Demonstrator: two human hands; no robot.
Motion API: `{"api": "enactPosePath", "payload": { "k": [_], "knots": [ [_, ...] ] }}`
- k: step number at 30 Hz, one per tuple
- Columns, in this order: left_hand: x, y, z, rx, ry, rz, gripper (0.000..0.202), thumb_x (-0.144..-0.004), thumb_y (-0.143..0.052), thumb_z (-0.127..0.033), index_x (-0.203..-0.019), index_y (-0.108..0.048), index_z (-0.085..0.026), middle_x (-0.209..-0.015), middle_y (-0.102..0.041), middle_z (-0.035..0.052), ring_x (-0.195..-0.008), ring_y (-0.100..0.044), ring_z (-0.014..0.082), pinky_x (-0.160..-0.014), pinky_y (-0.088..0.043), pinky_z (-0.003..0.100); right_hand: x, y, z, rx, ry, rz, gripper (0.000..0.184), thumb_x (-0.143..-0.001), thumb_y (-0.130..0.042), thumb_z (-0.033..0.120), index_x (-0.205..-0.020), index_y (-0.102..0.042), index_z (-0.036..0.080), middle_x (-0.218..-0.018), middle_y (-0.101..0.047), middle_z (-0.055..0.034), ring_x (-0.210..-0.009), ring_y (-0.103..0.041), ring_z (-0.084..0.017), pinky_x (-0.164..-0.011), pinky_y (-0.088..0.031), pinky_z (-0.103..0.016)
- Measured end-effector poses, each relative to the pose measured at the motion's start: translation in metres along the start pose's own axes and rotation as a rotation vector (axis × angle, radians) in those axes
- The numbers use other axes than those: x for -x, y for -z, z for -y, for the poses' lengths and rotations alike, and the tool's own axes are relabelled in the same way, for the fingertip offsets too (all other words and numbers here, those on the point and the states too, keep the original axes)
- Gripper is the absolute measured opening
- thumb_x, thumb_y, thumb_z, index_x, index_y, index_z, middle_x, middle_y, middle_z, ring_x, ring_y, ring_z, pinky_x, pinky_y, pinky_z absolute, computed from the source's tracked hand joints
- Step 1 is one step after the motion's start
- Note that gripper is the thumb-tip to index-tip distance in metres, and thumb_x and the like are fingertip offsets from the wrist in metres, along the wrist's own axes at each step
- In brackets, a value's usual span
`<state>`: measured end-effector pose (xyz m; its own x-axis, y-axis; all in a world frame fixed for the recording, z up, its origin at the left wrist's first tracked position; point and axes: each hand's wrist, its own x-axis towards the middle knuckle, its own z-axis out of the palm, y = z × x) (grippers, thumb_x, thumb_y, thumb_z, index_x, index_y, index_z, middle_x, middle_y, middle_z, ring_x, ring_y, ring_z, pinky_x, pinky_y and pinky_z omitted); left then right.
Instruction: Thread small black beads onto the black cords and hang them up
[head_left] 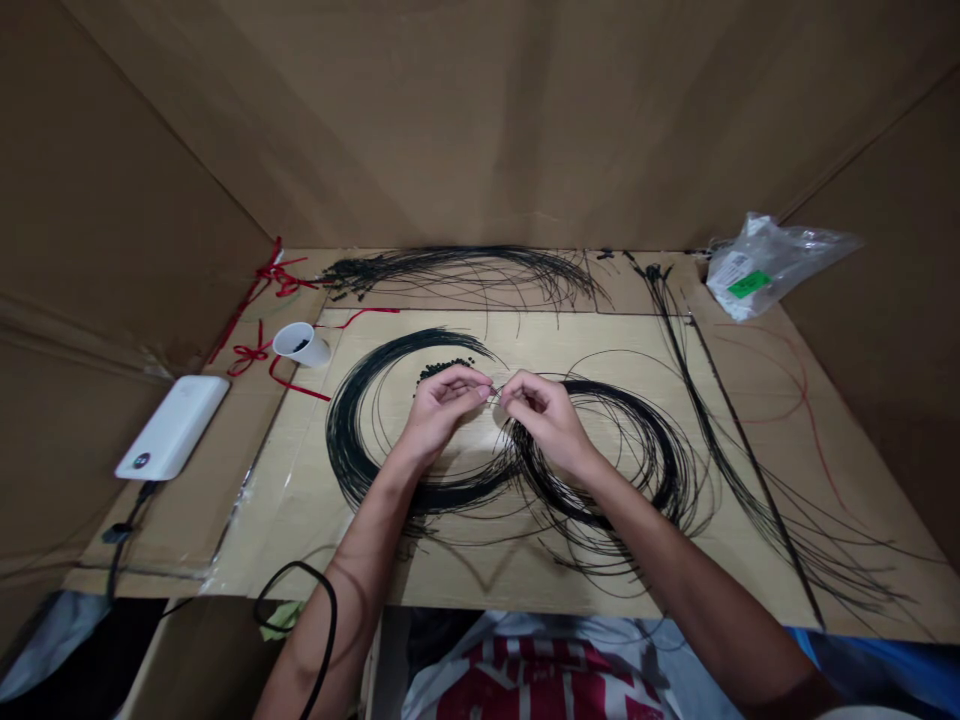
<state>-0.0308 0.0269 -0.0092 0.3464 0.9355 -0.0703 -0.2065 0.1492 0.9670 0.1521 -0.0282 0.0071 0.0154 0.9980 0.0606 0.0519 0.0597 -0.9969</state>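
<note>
L hand (442,410) & R hand (544,415) both pinch thin blk wire (495,392), over big wire coils (349,440), small blk bits (446,367) just beyond

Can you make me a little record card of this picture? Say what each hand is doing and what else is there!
Left hand: fingertips pinching a thin black wire
Right hand: fingertips pinching at the same spot, next to the left hand
Near the hands: loops of black wire, small black beads
Rest: white cup on its side, red string, white power bank, plastic bag
</note>
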Motion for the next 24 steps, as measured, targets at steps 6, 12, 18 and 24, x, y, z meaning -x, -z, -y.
{"api": "enactPosePath", "payload": {
  "k": [6, 12, 18, 24],
  "knots": [
    [0.0010, -0.0023, -0.0025, -0.019, 0.008, -0.023, 0.029, -0.072, -0.097, -0.039, -0.090, -0.084, -0.021, -0.086, -0.079, 0.0041, -0.080, -0.071, 0.0162, -0.078, -0.056, 0.027, 0.0003, -0.0005, 0.0037, 0.004, -0.003, 0.001, 0.008, -0.084, -0.066, 0.028, -0.079, -0.066, 0.022, -0.072, -0.060, 0.0004, -0.067, -0.049, -0.016, -0.062, -0.035, -0.030],
    [0.0000, -0.0005, 0.0002, -0.012, 0.007, -0.009, 0.027, -0.074, -0.097, -0.037, -0.092, -0.084, -0.021, -0.088, -0.079, 0.0045, -0.082, -0.071, 0.0159, -0.081, -0.056, 0.027, 0.0010, -0.0013, 0.0057, 0.004, -0.008, 0.012, 0.006, -0.083, -0.065, 0.027, -0.080, -0.065, 0.022, -0.071, -0.058, 0.0011, -0.067, -0.047, -0.016, -0.063, -0.035, -0.030],
    [-0.0005, 0.0007, 0.0005, 0.017, 0.024, 0.012, 0.026, -0.073, -0.097, -0.035, -0.091, -0.085, -0.020, -0.089, -0.079, 0.0041, -0.082, -0.071, 0.0143, -0.081, -0.055, 0.025, 0.0010, -0.0010, 0.0056, 0.005, -0.001, 0.025, 0.006, -0.082, -0.065, 0.026, -0.078, -0.065, 0.021, -0.067, -0.052, 0.0033, -0.063, -0.041, -0.015, -0.061, -0.031, -0.030],
    [-0.0004, 0.0054, -0.0022, 0.008, 0.078, 0.058, 0.028, -0.074, -0.096, -0.036, -0.093, -0.085, -0.019, -0.090, -0.080, 0.0056, -0.081, -0.071, 0.0155, -0.079, -0.055, 0.026, 0.0017, -0.0006, 0.0043, 0.012, -0.002, 0.029, 0.005, -0.082, -0.065, 0.025, -0.078, -0.065, 0.022, -0.066, -0.049, 0.0041, -0.062, -0.039, -0.015, -0.061, -0.030, -0.030]
  ]
}}
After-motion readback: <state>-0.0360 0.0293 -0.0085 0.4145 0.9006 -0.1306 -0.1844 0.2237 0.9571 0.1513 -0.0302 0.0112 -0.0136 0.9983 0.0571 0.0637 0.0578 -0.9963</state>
